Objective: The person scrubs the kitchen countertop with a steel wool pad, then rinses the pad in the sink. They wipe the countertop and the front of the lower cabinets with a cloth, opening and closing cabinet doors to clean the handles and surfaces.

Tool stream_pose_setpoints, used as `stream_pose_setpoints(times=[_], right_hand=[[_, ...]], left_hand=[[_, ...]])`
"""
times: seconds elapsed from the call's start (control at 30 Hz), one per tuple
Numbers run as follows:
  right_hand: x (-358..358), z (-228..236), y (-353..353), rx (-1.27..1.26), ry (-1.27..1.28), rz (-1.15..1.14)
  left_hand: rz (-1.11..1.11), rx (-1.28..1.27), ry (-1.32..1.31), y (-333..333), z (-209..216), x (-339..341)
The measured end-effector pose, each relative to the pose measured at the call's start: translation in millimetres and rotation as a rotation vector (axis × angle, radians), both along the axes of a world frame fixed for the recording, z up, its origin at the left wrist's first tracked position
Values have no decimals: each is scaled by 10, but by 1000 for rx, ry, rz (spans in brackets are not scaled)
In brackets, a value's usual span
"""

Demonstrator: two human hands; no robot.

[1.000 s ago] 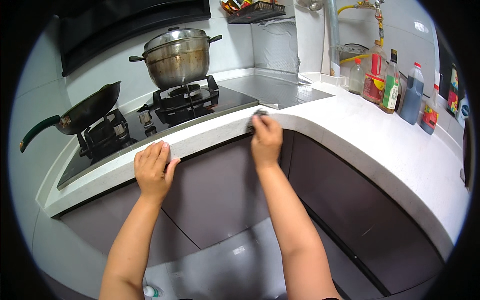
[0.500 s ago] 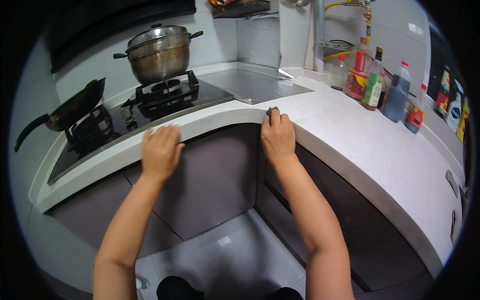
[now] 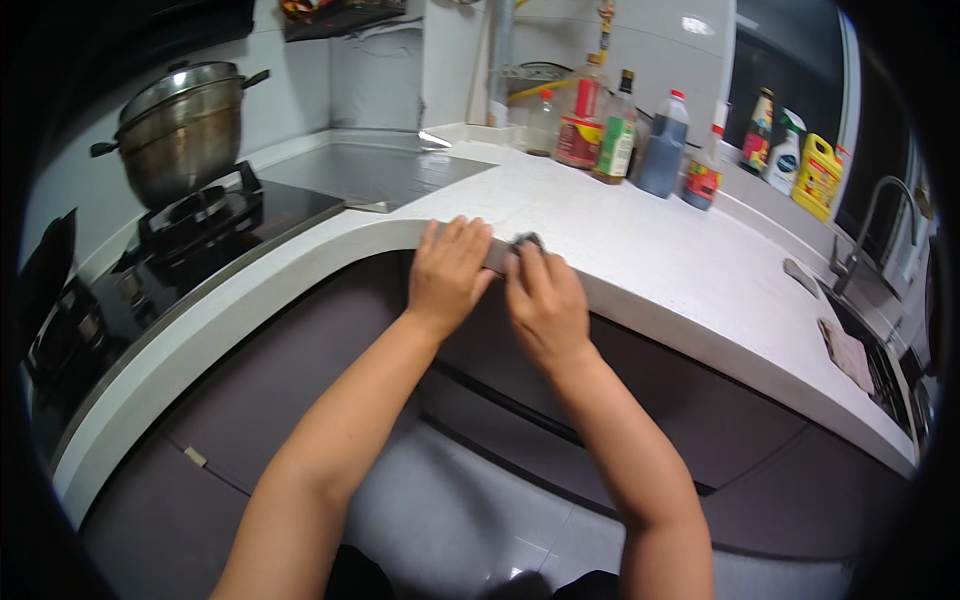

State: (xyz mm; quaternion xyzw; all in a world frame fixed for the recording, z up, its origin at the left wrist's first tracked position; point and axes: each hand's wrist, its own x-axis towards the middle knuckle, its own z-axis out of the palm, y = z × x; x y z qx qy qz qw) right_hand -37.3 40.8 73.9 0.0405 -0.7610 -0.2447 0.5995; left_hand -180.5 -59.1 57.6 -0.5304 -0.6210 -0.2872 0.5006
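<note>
Head view: the left hand (image 3: 450, 272) lies flat, fingers together, gripping nothing, on the rounded edge of a white countertop (image 3: 650, 260). Just beside it, the right hand (image 3: 543, 302) presses a small dark scouring pad (image 3: 526, 241) against that edge. A steel pot (image 3: 182, 125) sits on the gas stove (image 3: 200, 235).

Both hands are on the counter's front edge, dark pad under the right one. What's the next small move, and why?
Probably slide the right hand with its dark scrubbing pad rightward along the white counter edge, since the left hand already rests on the curved corner beside it, bracing.
</note>
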Motion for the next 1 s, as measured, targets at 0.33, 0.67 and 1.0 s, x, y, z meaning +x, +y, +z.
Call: stream_pose_setpoints(times=[0.33,0.67,1.0], right_hand=[[1406,-186,357,74,2,-296],[1463,-212,352,54,6,-304],[952,-208,335,163,-48,-84]], left_hand=[[-36,53,63,1,-2,-127],[-23,60,76,14,28,-42],[-155,37,79,128,75,74]])
